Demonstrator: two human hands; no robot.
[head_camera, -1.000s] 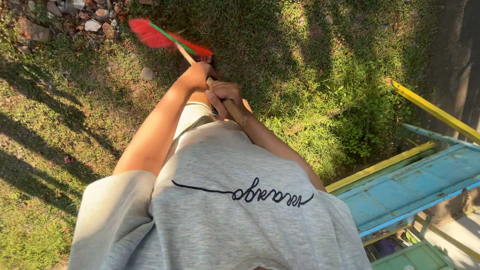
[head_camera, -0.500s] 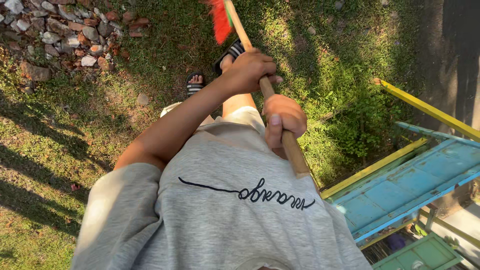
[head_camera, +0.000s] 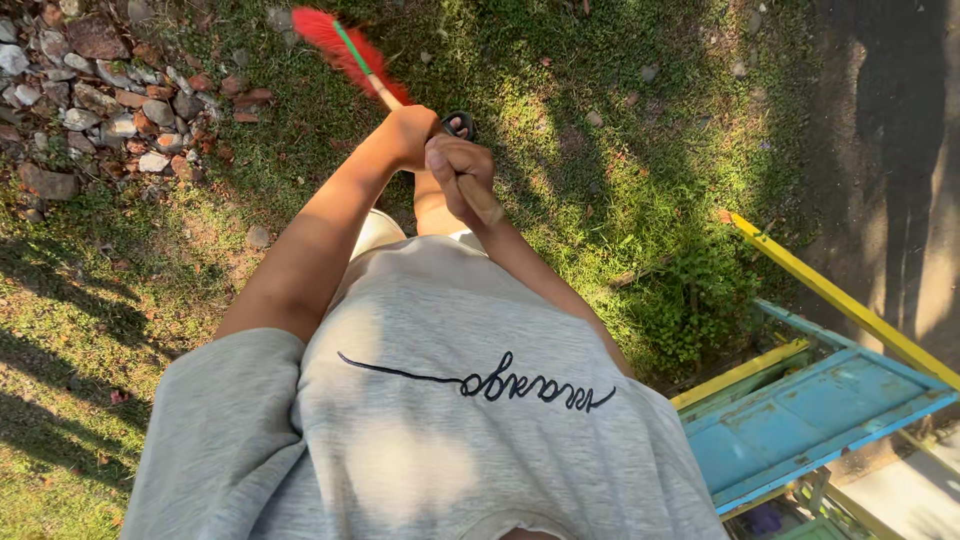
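Both hands, left (head_camera: 408, 135) ahead of right (head_camera: 458, 165), gripped the broom handle (head_camera: 480, 200), angling its red bristles (head_camera: 340, 45) toward eleven o'clock over grass (head_camera: 600, 150).

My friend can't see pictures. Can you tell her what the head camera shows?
Looking down, a person in a grey shirt grips a wooden broom handle with both hands, the left hand ahead of the right hand. The red bristles reach over sunlit grass, with stones at upper left and a blue and yellow frame at lower right.
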